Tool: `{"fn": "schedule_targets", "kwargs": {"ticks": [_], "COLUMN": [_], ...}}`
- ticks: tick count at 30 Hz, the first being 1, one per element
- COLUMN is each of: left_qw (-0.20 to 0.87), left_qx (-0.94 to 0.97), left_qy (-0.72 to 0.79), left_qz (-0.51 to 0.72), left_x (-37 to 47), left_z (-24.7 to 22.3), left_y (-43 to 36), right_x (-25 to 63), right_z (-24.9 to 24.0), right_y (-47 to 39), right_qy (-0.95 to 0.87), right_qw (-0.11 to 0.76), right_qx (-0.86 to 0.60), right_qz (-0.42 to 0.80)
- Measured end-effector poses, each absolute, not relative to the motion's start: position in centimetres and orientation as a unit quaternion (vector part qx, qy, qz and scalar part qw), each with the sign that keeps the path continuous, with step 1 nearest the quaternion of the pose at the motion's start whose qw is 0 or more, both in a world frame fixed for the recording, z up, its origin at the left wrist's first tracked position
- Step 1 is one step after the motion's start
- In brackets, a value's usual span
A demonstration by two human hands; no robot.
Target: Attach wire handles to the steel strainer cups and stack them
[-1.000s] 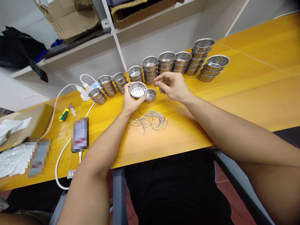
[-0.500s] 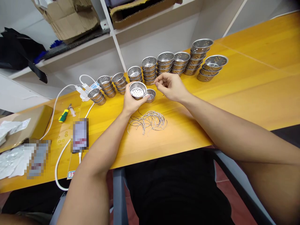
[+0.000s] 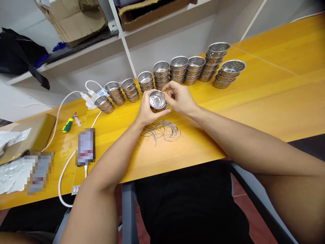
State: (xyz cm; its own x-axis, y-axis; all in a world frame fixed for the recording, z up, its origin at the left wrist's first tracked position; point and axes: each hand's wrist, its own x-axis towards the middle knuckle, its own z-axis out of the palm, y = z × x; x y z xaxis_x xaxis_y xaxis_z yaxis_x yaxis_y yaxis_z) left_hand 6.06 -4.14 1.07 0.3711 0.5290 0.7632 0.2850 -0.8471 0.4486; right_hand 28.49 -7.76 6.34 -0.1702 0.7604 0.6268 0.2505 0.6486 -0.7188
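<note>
My left hand [image 3: 148,110] is wrapped round a small perforated steel cup [image 3: 156,101], tilted so its inside faces me. At the cup's right rim, the thumb and fingers of my right hand [image 3: 179,96] are pinched together on a thin wire, which the fingertips mostly hide. Just below the hands, a loose pile of thin curved wires [image 3: 162,131] lies on the table. The small cup seen behind my left thumb earlier is now hidden.
Stacks of perforated cups [image 3: 179,67] line the table's back edge, with more at the right [image 3: 228,74]. To the left are a phone [image 3: 85,145] with a white cable, a green and yellow screwdriver [image 3: 68,124], a power strip [image 3: 87,100] and a cardboard box [image 3: 38,132].
My left hand has moved the cup right and tilted it towards the right hand. The right hand has shifted slightly left, and its fingertips now meet the cup's rim.
</note>
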Motion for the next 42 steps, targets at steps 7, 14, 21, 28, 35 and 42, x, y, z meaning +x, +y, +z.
{"fn": "schedule_targets", "kwargs": {"ticks": [7,14,21,28,35,42], "left_qw": [0.106,0.125,0.133,0.131,0.175,0.213], "left_qx": [0.830,0.824,0.824,0.831,0.822,0.824], "left_qy": [0.246,0.266,0.269,0.259,0.257,0.247], "left_qz": [0.489,0.484,0.481,0.475,0.477,0.463], "left_x": [6.2,6.4,6.4,6.3,6.1,6.2], "left_z": [1.0,1.0,0.9,0.9,1.2,1.7], "left_y": [-4.1,-4.3,-4.3,-4.2,-4.5,-4.9], "right_x": [28.5,28.4,28.3,28.0,30.5,31.5], "right_z": [6.6,6.6,6.6,6.7,8.4,9.3], "right_y": [-7.9,-8.2,-8.1,-8.3,-8.4,-8.0], "right_qy": [-0.729,-0.724,-0.708,-0.699,-0.771,-0.740], "right_qw": [0.538,0.535,0.547,0.558,0.454,0.442], "right_qx": [-0.360,-0.366,-0.361,-0.355,-0.255,-0.223], "right_qz": [0.222,0.236,0.263,0.273,0.366,0.455]}}
